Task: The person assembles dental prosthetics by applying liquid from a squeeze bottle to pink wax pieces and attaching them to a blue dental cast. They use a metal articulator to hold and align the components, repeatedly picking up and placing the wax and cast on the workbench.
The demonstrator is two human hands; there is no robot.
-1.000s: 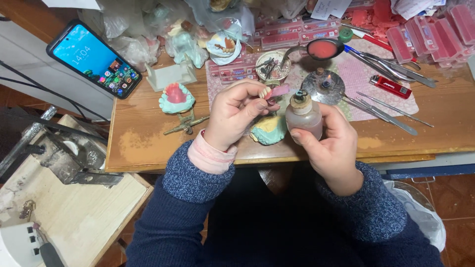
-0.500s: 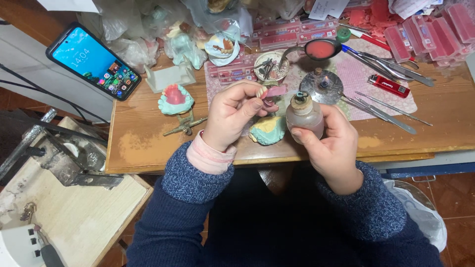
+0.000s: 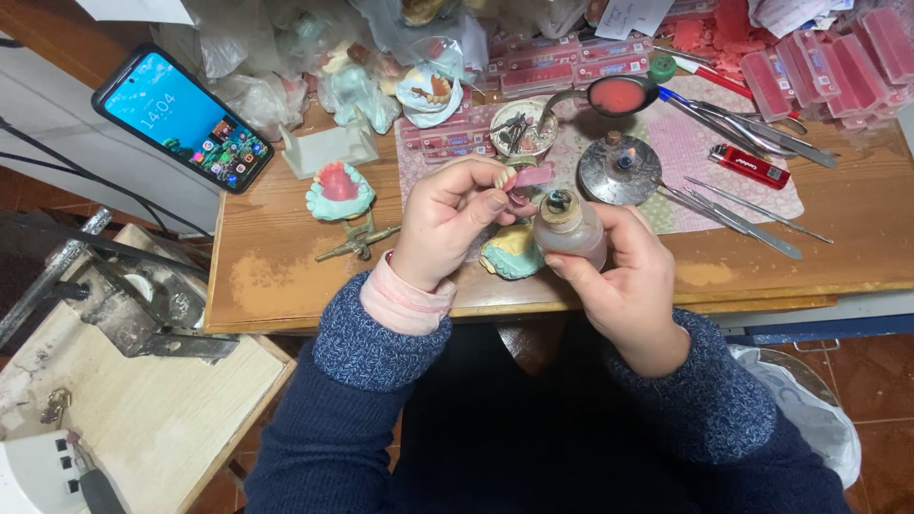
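Observation:
My left hand [image 3: 452, 214] pinches a small pink wax piece [image 3: 533, 176] with a tooth on it, right above the open neck of a small glass bottle [image 3: 569, 228]. That bottle sits upright in my right hand [image 3: 628, 281], which is wrapped around it. Just below both hands, a green and yellow dental cast [image 3: 512, 254] lies on the wooden table [image 3: 286, 276]. A second green cast with a pink wax rim [image 3: 340, 188] rests on a metal articulator to the left.
A round metal spirit lamp [image 3: 619, 169], a spoon with red wax [image 3: 617, 95], steel hand tools [image 3: 733, 205], a red lighter [image 3: 749, 166] and pink tooth cards [image 3: 838, 57] lie at the right. A phone [image 3: 183, 116] leans at the left. A metal vise [image 3: 124, 305] stands lower left.
My left hand has shifted slightly, bringing the pink piece closer over the bottle's neck. The bottle and my right hand stay put.

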